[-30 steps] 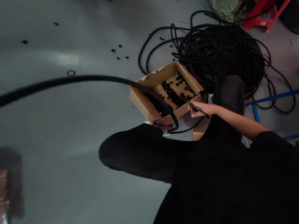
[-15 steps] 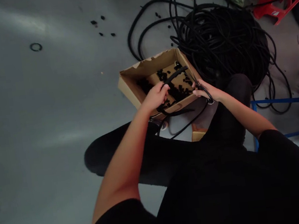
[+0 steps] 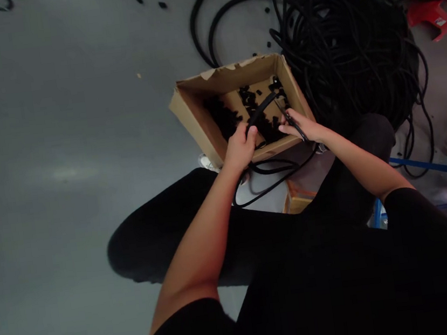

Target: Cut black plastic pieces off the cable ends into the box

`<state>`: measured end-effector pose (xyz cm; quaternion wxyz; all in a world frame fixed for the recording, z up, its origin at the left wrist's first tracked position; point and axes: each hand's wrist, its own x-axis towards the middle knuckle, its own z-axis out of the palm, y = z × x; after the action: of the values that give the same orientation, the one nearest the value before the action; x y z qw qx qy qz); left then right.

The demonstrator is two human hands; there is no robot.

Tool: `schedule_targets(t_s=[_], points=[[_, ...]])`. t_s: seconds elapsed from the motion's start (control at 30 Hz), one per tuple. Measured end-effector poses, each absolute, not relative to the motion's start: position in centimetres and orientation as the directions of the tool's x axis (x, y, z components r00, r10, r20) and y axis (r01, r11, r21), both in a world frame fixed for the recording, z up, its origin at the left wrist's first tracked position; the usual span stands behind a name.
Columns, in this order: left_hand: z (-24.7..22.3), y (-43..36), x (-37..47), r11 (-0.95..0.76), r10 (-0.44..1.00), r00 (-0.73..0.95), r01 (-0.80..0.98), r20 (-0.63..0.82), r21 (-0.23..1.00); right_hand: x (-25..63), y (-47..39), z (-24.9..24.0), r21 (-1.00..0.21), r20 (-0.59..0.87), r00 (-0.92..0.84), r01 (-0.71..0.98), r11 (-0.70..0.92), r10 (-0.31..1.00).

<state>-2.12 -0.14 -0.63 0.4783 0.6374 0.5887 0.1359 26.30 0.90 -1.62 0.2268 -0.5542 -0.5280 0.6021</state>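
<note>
Black rubber hose [image 3: 262, 109] is what I have in hand in the head view, the only view I get: my left hand [image 3: 240, 148] is wrapped around it with the fingers curled tight, and its free end sticks out over the open cardboard box [image 3: 193, 118], which sits on the grey floor [image 3: 63, 154] just ahead of my knees. My right hand [image 3: 302, 127] is closed around a pair of scissors [image 3: 285, 115], with the blades pointing in towards the hose end; I cannot tell how far apart the blades stand, as they are thin and dark against the dark contents. The box floor is littered with short black cut pieces [image 3: 251, 99], so I judge the step to be snipping another short length off the hose end. To do it well I would keep the hose end above the middle of the box so the piece falls inside and not on the floor, where a few strays [image 3: 163, 4] already lie. I would hold the hose close behind the cut so it does not flex, keep my left fingertips clear of the blades, and set the scissors square across the hose. The slack loops under my wrists and runs back towards the big coil [image 3: 350, 38] on the right, so I would feed it without tugging
</note>
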Motion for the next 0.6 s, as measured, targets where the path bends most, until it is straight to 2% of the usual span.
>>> schedule_targets(t_s=[0.13,0.4,0.6], points=[[-0.8,-0.5,-2.7,0.182,0.859,0.243,0.678,-0.451,0.712,25.8,1.2,-3.0,-0.885,-0.392,-0.312,0.384,-0.262,0.865],[0.5,-0.3,-2.2,0.158,0.797,0.329,0.695,-0.506,0.701,26.0,1.0,-3.2,-0.853,-0.484,-0.319,0.380,-0.358,0.815],[-0.6,0.6,-2.9,0.230,0.778,0.280,0.706,-0.563,0.670,25.9,0.2,-2.9,-0.857,-0.459,-0.343,0.413,-0.307,0.819]])
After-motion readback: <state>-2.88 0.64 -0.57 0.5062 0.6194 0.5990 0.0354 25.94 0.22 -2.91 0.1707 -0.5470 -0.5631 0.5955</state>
